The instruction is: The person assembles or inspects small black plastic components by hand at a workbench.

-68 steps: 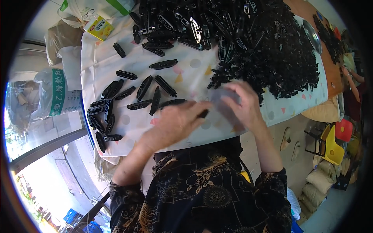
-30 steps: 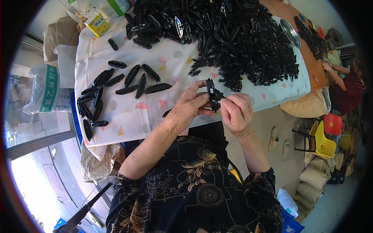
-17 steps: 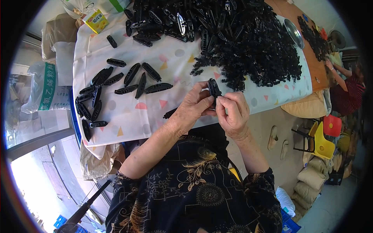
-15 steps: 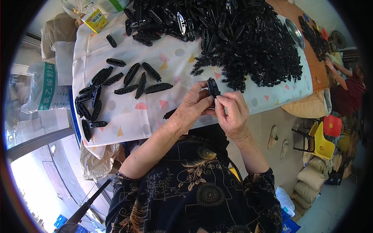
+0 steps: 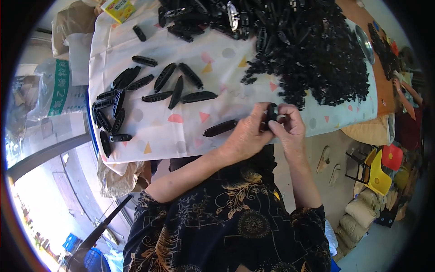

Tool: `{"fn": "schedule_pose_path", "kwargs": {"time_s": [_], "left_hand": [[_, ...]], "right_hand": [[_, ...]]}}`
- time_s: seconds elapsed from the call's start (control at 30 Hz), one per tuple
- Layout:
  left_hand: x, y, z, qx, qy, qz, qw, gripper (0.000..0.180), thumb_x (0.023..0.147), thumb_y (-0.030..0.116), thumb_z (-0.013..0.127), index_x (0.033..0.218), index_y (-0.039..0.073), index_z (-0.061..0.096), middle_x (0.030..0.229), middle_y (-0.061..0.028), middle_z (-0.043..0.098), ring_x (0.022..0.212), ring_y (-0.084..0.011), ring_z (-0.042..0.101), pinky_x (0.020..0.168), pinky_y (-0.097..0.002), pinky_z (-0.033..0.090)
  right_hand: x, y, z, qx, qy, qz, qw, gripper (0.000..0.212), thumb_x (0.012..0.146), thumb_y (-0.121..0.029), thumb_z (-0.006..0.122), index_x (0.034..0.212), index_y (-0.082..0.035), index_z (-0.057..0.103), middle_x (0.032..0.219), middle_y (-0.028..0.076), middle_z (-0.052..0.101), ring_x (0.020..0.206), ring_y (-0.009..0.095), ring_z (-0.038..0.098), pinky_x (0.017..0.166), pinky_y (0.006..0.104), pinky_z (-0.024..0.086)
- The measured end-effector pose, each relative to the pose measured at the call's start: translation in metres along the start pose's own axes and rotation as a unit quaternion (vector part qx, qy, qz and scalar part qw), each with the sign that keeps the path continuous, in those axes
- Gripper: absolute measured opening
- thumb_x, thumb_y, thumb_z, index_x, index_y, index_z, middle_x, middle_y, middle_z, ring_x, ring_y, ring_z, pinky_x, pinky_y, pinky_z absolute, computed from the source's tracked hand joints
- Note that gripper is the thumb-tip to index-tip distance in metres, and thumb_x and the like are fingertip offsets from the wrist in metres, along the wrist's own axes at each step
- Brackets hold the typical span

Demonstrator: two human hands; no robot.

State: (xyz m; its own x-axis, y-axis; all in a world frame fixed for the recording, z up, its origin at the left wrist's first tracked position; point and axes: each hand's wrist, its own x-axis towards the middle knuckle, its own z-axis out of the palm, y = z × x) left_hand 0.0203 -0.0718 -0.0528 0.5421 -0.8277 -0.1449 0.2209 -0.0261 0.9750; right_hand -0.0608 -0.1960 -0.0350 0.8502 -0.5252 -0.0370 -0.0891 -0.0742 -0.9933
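Note:
In front of me, over the table's near edge, both hands grip one black plastic part [image 5: 272,111] between them. My left hand [image 5: 250,132] is closed around its left side. The fingers and thumb of my right hand [image 5: 290,129] press on it from the right. Much of the part is covered by my fingers, so its full shape is hidden. Just left of my left hand, a long black plastic part [image 5: 220,128] lies on the patterned tablecloth [image 5: 167,145].
Several pointed-oval black parts [image 5: 176,92] lie scattered at left. A heap of small black pieces [image 5: 317,72] spreads at right, with larger black parts [image 5: 190,20] behind. A metal dish [image 5: 364,43], yellow box [image 5: 118,10] and yellow chair [image 5: 377,172] are also visible; another person's arm [image 5: 403,95] shows at far right.
My right hand has shifted from pinching the part's lower end to gripping its right side. The part is now more covered by fingers. The whole view has shifted slightly.

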Motion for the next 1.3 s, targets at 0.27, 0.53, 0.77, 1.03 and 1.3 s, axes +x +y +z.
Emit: {"fn": "schedule_pose_path", "kwargs": {"time_s": [0.27,0.53,0.77,1.03,1.3], "left_hand": [[-0.007,0.008,0.005,0.022,0.048,0.009,0.999,0.059,0.083,0.000,0.059,0.134,0.009,0.031,0.088,-0.0199,0.062,0.082,-0.0385,0.065,0.070,-0.0373,0.052],[-0.011,0.007,-0.005,0.048,0.026,0.040,0.998,0.059,0.081,0.000,0.061,0.133,0.011,0.034,0.083,-0.0180,0.061,0.074,-0.0359,0.064,0.065,-0.0356,0.051],[-0.013,0.002,-0.039,0.467,0.107,0.247,0.842,0.026,0.074,0.011,0.063,0.099,0.014,0.059,0.092,-0.0053,0.061,0.094,-0.0243,0.060,0.087,-0.0463,0.044],[0.015,0.015,-0.120,0.675,0.193,0.186,0.688,0.017,0.077,0.021,0.062,0.092,0.013,0.060,0.119,-0.0078,0.051,0.129,-0.0322,0.037,0.097,-0.0654,0.027],[-0.025,0.028,-0.214,0.720,0.272,0.134,0.625,0.023,0.075,0.026,0.064,0.095,0.014,0.061,0.107,-0.0060,0.056,0.119,-0.0272,0.046,0.100,-0.0601,0.026]], "right_hand": [[-0.001,-0.007,-0.012,0.097,-0.115,0.181,0.972,0.033,0.087,-0.001,0.062,0.117,0.000,0.050,0.107,0.006,0.062,0.098,0.014,0.058,0.090,0.0282,0.047],[-0.004,-0.004,-0.002,0.099,-0.092,0.142,0.980,0.024,0.087,-0.002,0.062,0.108,-0.001,0.051,0.101,0.005,0.061,0.093,0.010,0.058,0.084,0.0253,0.047],[0.046,-0.018,-0.006,-0.031,-0.191,0.046,0.980,0.030,0.082,-0.004,0.068,0.108,-0.002,0.055,0.104,0.006,0.062,0.096,0.015,0.059,0.083,0.0270,0.047],[0.085,-0.010,0.048,-0.507,-0.102,-0.251,0.818,0.031,0.072,-0.008,0.073,0.099,-0.006,0.059,0.095,0.007,0.052,0.089,0.027,0.054,0.077,0.0391,0.042],[0.083,-0.002,0.052,-0.506,-0.089,-0.294,0.806,0.026,0.074,-0.005,0.071,0.095,-0.004,0.056,0.092,0.009,0.051,0.085,0.027,0.055,0.075,0.0379,0.048]]}}
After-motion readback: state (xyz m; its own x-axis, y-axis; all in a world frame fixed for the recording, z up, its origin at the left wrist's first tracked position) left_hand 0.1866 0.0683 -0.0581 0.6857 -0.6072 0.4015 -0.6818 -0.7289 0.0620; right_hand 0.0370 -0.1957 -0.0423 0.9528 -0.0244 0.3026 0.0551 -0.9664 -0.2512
